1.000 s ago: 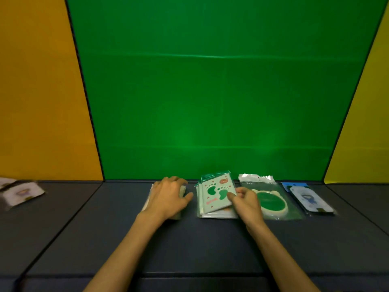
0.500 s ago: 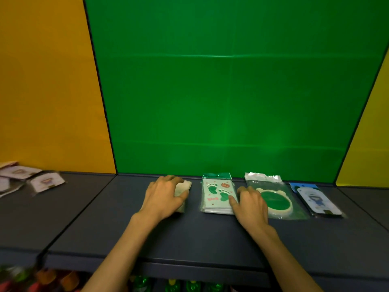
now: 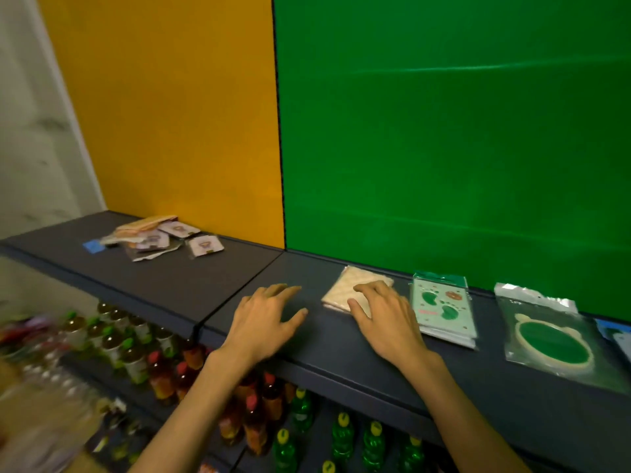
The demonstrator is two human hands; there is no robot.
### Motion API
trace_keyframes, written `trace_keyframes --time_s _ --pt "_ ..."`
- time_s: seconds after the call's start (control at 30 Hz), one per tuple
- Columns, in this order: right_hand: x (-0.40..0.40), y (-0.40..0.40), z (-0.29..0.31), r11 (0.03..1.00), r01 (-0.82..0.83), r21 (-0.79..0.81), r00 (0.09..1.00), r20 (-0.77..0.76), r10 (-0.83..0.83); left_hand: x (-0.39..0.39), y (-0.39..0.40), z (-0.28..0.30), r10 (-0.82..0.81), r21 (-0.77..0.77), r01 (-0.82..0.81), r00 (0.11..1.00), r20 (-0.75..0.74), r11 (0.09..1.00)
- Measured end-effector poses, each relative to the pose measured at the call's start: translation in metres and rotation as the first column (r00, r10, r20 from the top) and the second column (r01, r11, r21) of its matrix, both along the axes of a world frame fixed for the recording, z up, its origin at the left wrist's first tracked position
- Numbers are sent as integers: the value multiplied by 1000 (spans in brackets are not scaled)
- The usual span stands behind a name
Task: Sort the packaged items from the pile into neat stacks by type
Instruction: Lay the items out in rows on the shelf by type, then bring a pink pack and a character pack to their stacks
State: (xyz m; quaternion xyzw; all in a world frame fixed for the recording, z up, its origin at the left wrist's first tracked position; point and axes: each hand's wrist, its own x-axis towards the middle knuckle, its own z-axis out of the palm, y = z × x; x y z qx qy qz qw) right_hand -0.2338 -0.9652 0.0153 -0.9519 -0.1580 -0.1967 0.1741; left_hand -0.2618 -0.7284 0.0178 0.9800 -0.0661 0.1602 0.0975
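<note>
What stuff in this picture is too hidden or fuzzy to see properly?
- Beige packet, head view: the right hand covers its near corner.
- Blue packet: cut off by the right edge.
- Bottles under the shelf: blurred at far left, labels unreadable.
- Unsorted pile: too small to count or read.
- Footprint stack: number of packets unclear.

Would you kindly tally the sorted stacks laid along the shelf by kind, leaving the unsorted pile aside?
Beige packet stack, under the right hand: 1
Green footprint card stack: 1
Green round-pad packet stack: 1
Blue packet stack at the frame edge: 1
Total: 4 stacks
</note>
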Motion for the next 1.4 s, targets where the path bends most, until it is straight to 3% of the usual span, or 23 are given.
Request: trace_keyframes --time_s 0.23,0.53,0.93,1.4 --pt "7 90 -2 989 -151 -2 987 -59 151 -24 99 0 169 -17 -169 985 -20 985" --pt "9 235 -2 979 -201 -21 976 -96 198 -44 246 -1 297 -11 -297 955 -26 955" --pt "32 404 13 993 -113 -30 993 -48 112 -31 441 0 282 -2 -282 959 -13 959" --pt "126 524 4 998 -42 -42 998 -49 40 78 558 -7 237 32 -237 971 7 971"
